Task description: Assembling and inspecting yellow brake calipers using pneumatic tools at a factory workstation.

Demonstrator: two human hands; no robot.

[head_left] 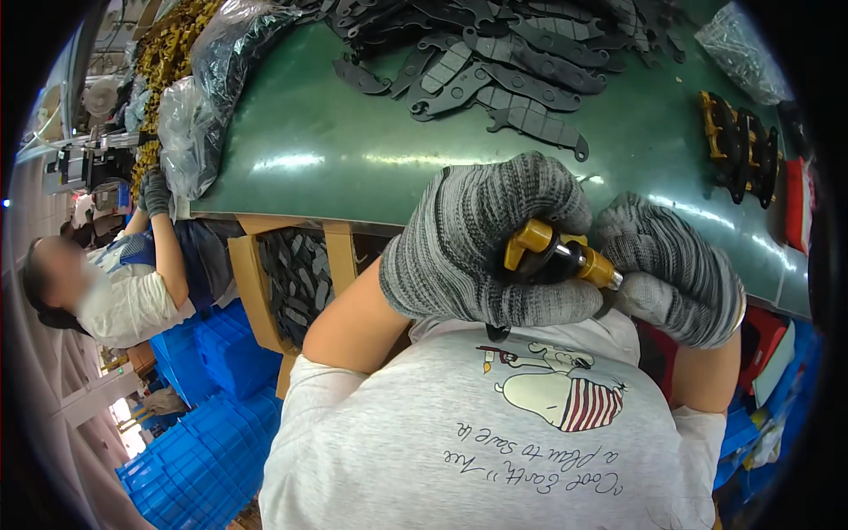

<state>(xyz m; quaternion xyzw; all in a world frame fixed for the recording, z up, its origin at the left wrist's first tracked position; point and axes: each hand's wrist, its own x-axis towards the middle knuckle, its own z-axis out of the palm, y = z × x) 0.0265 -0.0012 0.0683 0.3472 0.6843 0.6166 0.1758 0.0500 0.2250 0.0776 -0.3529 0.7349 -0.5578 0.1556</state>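
Observation:
My left hand (495,247), in a grey knit glove, is wrapped round a gold-coloured metal bracket (533,237) with black parts in it. A gold stub with a silvery collar points from it toward my right hand, and a black end shows below my left fingers. The rest of the bracket is hidden in the glove. My right hand (667,265), gloved alike, is closed with thumb and forefinger pinched beside the stub's tip. What that pinch holds, if anything, is hidden. Beyond both hands, a heap of black brake pads (530,66) lies on the green table (309,141).
Gold-and-black bracket pieces (740,146) stand at the table's right, near a clear plastic bag (746,53). Gold brackets (163,88) are piled far left beside plastic wrapping (187,132). A carton (253,274) of black pads and blue crates (208,459) stand left, near a co-worker (132,291).

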